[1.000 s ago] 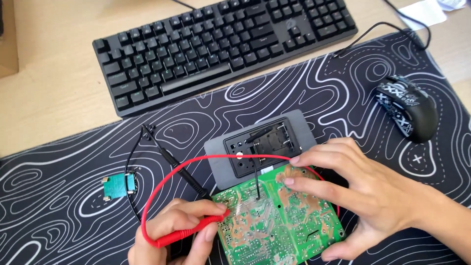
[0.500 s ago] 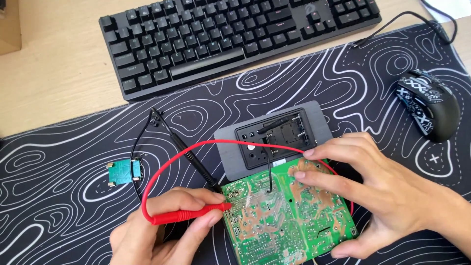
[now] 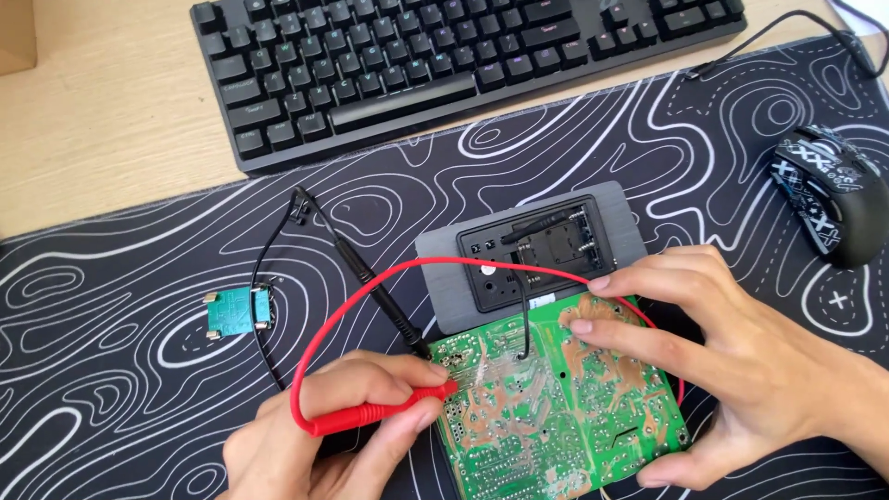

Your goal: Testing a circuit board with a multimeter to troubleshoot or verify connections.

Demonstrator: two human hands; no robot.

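Note:
My left hand [image 3: 324, 435] grips a red test probe [image 3: 375, 412] with its tip against the left edge of a green circuit board [image 3: 546, 407]. A black probe [image 3: 384, 296] lies slanted just above that hand, its tip near the board's top left corner. My right hand [image 3: 741, 361] holds the board by its right side, fingers spread on its top edge. The red lead [image 3: 319, 338] loops from the probe up and over a grey meter [image 3: 532, 255], which lies face down behind the board.
A small teal circuit board [image 3: 236, 310] lies on the patterned black desk mat [image 3: 139, 389] at the left. A black keyboard [image 3: 444, 65] sits at the back and a black patterned mouse [image 3: 829, 190] at the right. Bare wooden desk [image 3: 102, 120] shows at the far left.
My left hand has slid the red probe's tip a little further onto the board's left edge. The view has shifted slightly; my right hand keeps its hold.

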